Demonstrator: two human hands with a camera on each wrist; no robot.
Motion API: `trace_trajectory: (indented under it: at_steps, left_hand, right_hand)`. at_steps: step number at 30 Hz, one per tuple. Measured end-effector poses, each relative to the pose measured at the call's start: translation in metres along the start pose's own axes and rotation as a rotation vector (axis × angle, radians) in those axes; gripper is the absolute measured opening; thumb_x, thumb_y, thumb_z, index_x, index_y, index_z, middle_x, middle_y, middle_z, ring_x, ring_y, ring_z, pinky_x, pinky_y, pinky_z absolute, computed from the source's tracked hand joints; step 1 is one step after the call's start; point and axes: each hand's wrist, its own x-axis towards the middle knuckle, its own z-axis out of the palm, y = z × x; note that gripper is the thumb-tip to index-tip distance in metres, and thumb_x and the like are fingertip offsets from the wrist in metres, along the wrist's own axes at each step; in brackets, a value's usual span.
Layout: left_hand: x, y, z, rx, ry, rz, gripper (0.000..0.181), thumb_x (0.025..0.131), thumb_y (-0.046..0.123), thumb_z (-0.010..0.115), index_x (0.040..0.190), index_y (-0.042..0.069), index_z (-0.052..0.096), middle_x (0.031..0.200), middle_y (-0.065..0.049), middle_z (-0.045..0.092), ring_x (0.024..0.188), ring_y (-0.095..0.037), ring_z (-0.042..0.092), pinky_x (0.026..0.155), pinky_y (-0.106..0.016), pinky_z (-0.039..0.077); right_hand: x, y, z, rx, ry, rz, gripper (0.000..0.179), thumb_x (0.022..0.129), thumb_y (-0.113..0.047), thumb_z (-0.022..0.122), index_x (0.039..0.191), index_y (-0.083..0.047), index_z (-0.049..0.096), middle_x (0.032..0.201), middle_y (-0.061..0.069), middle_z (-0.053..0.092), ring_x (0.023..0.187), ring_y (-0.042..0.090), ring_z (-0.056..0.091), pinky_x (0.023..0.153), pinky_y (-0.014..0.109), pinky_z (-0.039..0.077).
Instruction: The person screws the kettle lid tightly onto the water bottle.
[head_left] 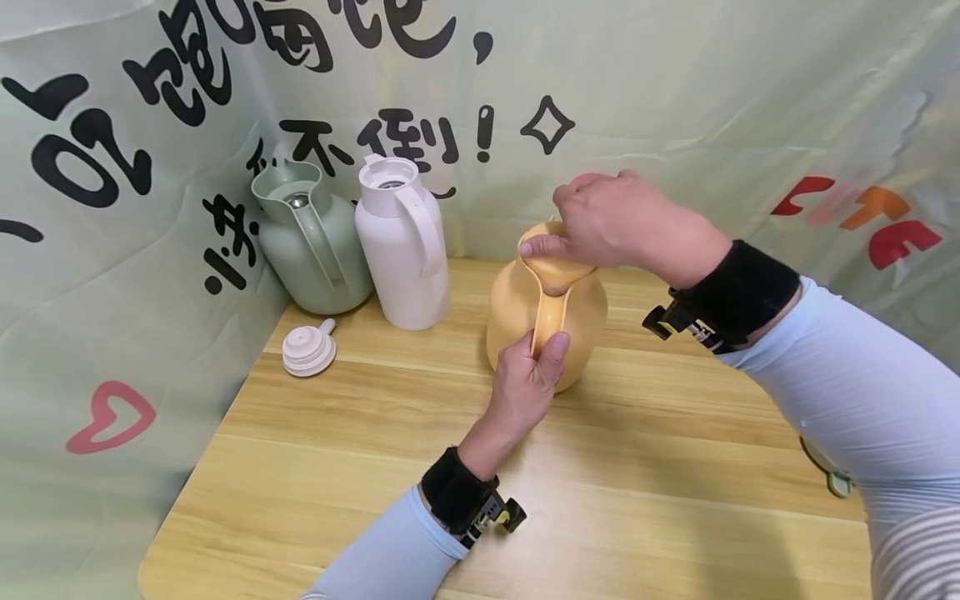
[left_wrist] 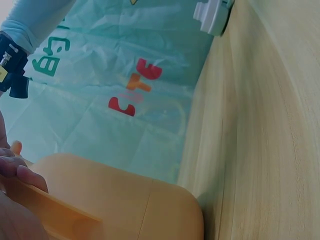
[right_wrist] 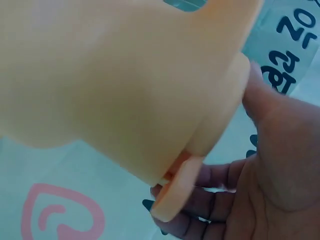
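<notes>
Orange jug [head_left: 587,321] on the table [head_left: 337,467] looks stiff, slick, probably kinda hefty, so it's best held by the handle [head_left: 551,315], gripped by the left hand [head_left: 522,379], lid [head_left: 558,270] clasped by the right hand [head_left: 630,223].

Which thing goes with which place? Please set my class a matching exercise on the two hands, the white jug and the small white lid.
1. Left hand
2. Right hand
3. White jug
4. White lid

A. On the table, in front of the green jug
B. Gripping the handle of the orange jug
C. Between the green and orange jugs
D. Holding the orange lid

Pairs: 1-B, 2-D, 3-C, 4-A
</notes>
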Motion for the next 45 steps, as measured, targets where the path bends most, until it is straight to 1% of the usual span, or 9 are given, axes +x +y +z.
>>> trace_trajectory:
  at_steps: [7, 9, 12, 16, 22, 28, 36, 41, 45]
  left_hand:
    - [0.0, -0.001, 0.0, 0.0, 0.006, 0.007, 0.069, 0.104, 0.071, 0.044, 0.076, 0.008, 0.055, 0.062, -0.004, 0.056, 0.054, -0.005, 0.049, 0.053, -0.025, 0.044]
    - [-0.001, -0.001, 0.0, 0.004, 0.009, 0.008, 0.07, 0.104, 0.071, 0.044, 0.076, 0.008, 0.056, 0.062, -0.004, 0.056, 0.054, -0.005, 0.049, 0.054, -0.025, 0.045]
    - [-0.001, -0.001, 0.0, 0.011, 0.011, 0.012, 0.07, 0.104, 0.071, 0.043, 0.076, 0.008, 0.056, 0.062, -0.004, 0.057, 0.054, -0.005, 0.05, 0.054, -0.025, 0.045]
    - [0.0, -0.001, 0.0, 0.018, 0.012, 0.017, 0.069, 0.105, 0.07, 0.043, 0.078, 0.008, 0.056, 0.063, -0.004, 0.058, 0.056, -0.005, 0.051, 0.055, -0.026, 0.046]
    - [0.0, 0.0, -0.001, 0.021, 0.017, 0.017, 0.07, 0.105, 0.07, 0.043, 0.077, 0.007, 0.056, 0.063, -0.004, 0.057, 0.055, -0.005, 0.051, 0.055, -0.026, 0.046]
    - [0.0, 0.0, -0.001, 0.011, 0.001, 0.019, 0.068, 0.105, 0.068, 0.044, 0.077, 0.008, 0.055, 0.062, -0.003, 0.055, 0.054, -0.005, 0.049, 0.054, -0.025, 0.043]
    - [0.0, -0.002, 0.0, 0.009, 0.0, 0.029, 0.066, 0.105, 0.068, 0.045, 0.078, 0.009, 0.055, 0.063, -0.002, 0.055, 0.055, -0.004, 0.049, 0.054, -0.024, 0.044]
    - [0.0, -0.001, 0.0, 0.016, 0.004, 0.03, 0.067, 0.105, 0.069, 0.044, 0.078, 0.008, 0.055, 0.063, -0.003, 0.056, 0.055, -0.004, 0.049, 0.055, -0.024, 0.044]
    - [0.0, -0.001, 0.0, 0.016, 0.002, 0.03, 0.066, 0.106, 0.067, 0.045, 0.078, 0.008, 0.055, 0.063, -0.004, 0.056, 0.055, -0.005, 0.049, 0.055, -0.025, 0.044]
  right_hand:
    - [-0.001, -0.002, 0.0, 0.012, 0.019, 0.045, 0.094, 0.095, -0.087, 0.033, 0.121, -0.002, 0.062, 0.129, 0.023, 0.061, 0.118, 0.042, 0.063, 0.102, 0.062, 0.04]
    - [-0.002, 0.0, -0.002, 0.057, 0.011, 0.016, 0.088, 0.097, -0.084, 0.036, 0.12, -0.004, 0.064, 0.128, 0.02, 0.062, 0.117, 0.039, 0.063, 0.102, 0.061, 0.042]
    - [-0.005, 0.005, -0.007, 0.165, -0.029, -0.076, 0.083, 0.099, -0.077, 0.048, 0.139, -0.005, 0.06, 0.135, 0.019, 0.061, 0.128, 0.035, 0.055, 0.108, 0.059, 0.042]
    - [-0.01, 0.009, -0.012, 0.256, -0.116, -0.187, 0.096, 0.092, -0.069, 0.069, 0.162, -0.01, 0.038, 0.147, 0.014, 0.057, 0.14, 0.03, 0.045, 0.109, 0.059, 0.043]
    - [-0.009, 0.008, -0.011, 0.232, -0.108, -0.206, 0.086, 0.088, -0.058, 0.08, 0.155, -0.013, 0.05, 0.126, 0.011, 0.062, 0.126, 0.03, 0.046, 0.095, 0.052, 0.048]
    - [-0.002, 0.006, -0.005, 0.2, -0.053, -0.093, 0.081, 0.09, -0.071, 0.07, 0.133, -0.004, 0.058, 0.116, 0.014, 0.06, 0.118, 0.03, 0.052, 0.097, 0.047, 0.048]
    - [0.0, -0.004, -0.003, 0.068, -0.086, 0.063, 0.113, 0.081, -0.098, 0.043, 0.135, 0.001, 0.051, 0.155, 0.031, 0.042, 0.131, 0.048, 0.054, 0.11, 0.063, 0.043]
    - [-0.002, -0.006, -0.002, 0.069, -0.069, 0.08, 0.112, 0.082, -0.098, 0.042, 0.133, 0.001, 0.051, 0.147, 0.028, 0.048, 0.125, 0.044, 0.056, 0.105, 0.061, 0.046]
    - [-0.006, 0.0, -0.001, 0.122, -0.031, -0.002, 0.095, 0.09, -0.086, 0.05, 0.135, -0.003, 0.057, 0.137, 0.019, 0.054, 0.123, 0.035, 0.053, 0.095, 0.058, 0.047]
